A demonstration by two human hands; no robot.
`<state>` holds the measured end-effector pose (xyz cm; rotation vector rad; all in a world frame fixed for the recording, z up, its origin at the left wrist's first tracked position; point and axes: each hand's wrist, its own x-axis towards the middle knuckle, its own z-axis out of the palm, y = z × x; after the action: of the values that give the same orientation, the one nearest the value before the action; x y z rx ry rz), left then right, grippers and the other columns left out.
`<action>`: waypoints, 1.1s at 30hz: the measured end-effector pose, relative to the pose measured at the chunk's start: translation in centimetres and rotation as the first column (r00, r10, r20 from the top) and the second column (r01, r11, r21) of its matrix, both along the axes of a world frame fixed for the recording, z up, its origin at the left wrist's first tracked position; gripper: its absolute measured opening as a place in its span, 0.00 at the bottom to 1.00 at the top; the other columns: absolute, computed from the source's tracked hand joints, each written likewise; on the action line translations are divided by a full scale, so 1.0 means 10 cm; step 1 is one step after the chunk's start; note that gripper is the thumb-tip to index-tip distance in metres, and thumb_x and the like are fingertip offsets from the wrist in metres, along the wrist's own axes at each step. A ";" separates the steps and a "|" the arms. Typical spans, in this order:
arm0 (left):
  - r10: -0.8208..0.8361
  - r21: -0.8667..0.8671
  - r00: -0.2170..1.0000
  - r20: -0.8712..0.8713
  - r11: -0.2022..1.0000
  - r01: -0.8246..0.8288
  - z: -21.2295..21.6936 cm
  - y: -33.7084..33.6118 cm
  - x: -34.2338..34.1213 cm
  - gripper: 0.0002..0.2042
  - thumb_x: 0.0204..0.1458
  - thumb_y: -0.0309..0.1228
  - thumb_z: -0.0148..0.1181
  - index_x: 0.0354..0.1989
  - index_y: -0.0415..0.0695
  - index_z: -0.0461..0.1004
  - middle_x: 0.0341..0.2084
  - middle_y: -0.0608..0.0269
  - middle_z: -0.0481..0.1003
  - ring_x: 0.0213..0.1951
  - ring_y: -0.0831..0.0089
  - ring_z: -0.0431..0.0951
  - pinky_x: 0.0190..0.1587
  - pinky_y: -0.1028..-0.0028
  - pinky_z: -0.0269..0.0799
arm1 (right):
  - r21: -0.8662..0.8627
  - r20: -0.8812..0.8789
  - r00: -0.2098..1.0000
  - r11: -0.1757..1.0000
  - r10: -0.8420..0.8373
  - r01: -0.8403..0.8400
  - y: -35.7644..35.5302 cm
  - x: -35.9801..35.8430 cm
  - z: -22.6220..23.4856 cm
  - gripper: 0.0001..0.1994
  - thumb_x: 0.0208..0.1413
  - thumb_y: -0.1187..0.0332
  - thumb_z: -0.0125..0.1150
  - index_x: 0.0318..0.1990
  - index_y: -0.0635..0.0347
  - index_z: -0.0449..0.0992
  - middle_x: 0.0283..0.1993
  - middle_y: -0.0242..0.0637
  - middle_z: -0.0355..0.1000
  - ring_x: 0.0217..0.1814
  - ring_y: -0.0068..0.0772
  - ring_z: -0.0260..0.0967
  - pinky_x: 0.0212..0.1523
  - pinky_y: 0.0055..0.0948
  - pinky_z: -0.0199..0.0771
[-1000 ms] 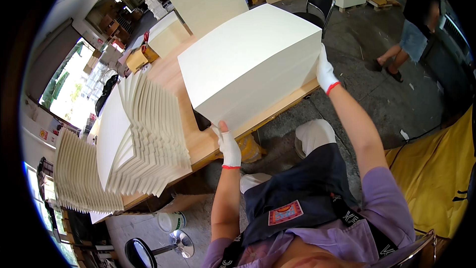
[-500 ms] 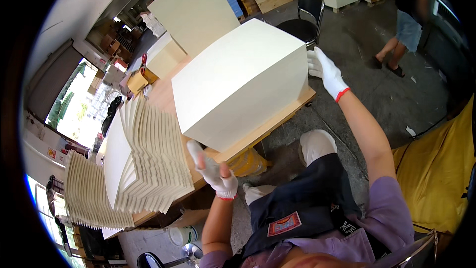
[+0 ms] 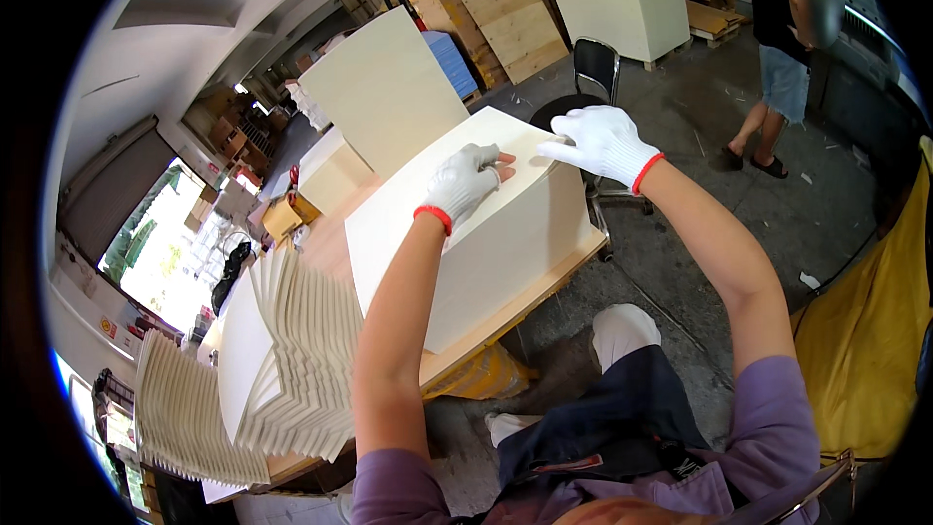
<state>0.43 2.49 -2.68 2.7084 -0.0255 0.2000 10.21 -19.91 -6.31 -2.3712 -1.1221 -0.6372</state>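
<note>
Both gloved hands rest, fingers spread open, on top of the tall cream paper stack [image 3: 466, 243] on the tabletop [image 3: 559, 272], left hand [image 3: 465, 183] flat, right hand [image 3: 603, 141] at the far corner, apparently squaring it; next calls for gripping sheets.

We see fanned stacks of cream sheets [image 3: 292, 369] at the left of the wooden counter [image 3: 544, 282], a black chair [image 3: 593, 68] beyond it, a big cream block [image 3: 622, 5] on pallets, leaning plywood boards [image 3: 510, 24], and another person [image 3: 777, 49] standing on the concrete floor [image 3: 836, 204].
</note>
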 end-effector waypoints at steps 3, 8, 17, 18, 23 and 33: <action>0.004 -0.069 0.998 0.057 0.998 0.000 -0.12 0.03 0.00 0.13 0.55 0.32 0.61 0.48 0.45 0.81 0.40 0.56 0.74 0.41 0.66 0.74 0.47 0.69 0.69 | 0.120 -0.068 0.992 0.988 0.105 -0.096 0.15 0.05 0.06 0.26 0.63 0.42 0.45 0.30 0.56 0.74 0.32 0.45 0.75 0.36 0.47 0.75 0.37 0.45 0.69; -0.141 -0.181 0.970 0.200 0.967 0.178 -0.24 -0.02 0.00 0.14 0.56 0.29 0.57 0.51 0.45 0.77 0.45 0.55 0.77 0.46 0.66 0.77 0.51 0.69 0.71 | 0.469 -0.524 0.814 0.882 0.251 0.031 0.32 -0.03 -0.05 0.29 0.64 0.41 0.45 0.31 0.61 0.72 0.26 0.46 0.71 0.32 0.44 0.71 0.37 0.40 0.66; -0.106 -0.325 0.987 0.118 0.935 0.139 -0.22 -0.07 0.02 0.18 0.55 0.26 0.63 0.55 0.40 0.73 0.47 0.55 0.79 0.48 0.71 0.78 0.49 0.72 0.74 | 0.606 -0.484 0.837 0.788 0.255 0.110 0.36 -0.06 -0.24 0.28 0.65 0.43 0.43 0.30 0.62 0.71 0.25 0.43 0.69 0.31 0.44 0.70 0.37 0.39 0.66; -0.108 -0.348 0.988 0.113 0.927 0.141 -0.26 -0.03 0.05 0.19 0.54 0.27 0.65 0.55 0.40 0.72 0.47 0.54 0.79 0.48 0.70 0.78 0.50 0.72 0.74 | 0.612 -0.482 0.834 0.784 0.268 0.101 0.38 -0.05 -0.25 0.28 0.65 0.43 0.43 0.30 0.62 0.71 0.25 0.43 0.70 0.31 0.45 0.70 0.37 0.39 0.66; -0.118 -0.306 0.983 0.138 0.939 0.156 -0.20 -0.03 0.04 0.21 0.53 0.31 0.67 0.55 0.39 0.73 0.51 0.50 0.78 0.54 0.66 0.77 0.56 0.70 0.71 | 0.624 -0.476 0.837 0.774 0.268 0.108 0.37 -0.08 -0.24 0.28 0.65 0.44 0.43 0.30 0.62 0.70 0.25 0.44 0.70 0.32 0.47 0.71 0.38 0.40 0.67; -0.091 -0.148 0.982 0.166 0.982 0.116 -0.13 -0.14 -0.07 0.16 0.57 0.33 0.61 0.55 0.52 0.75 0.31 0.55 0.78 0.36 0.69 0.78 0.43 0.70 0.72 | 0.588 -0.436 0.875 0.803 0.208 0.102 0.38 -0.05 -0.28 0.28 0.66 0.43 0.44 0.31 0.64 0.69 0.27 0.51 0.67 0.33 0.57 0.67 0.37 0.44 0.65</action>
<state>-0.32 1.12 -4.00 2.5209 -0.1894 0.3699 9.72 -16.13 -9.13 -1.7845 -0.6323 -0.2787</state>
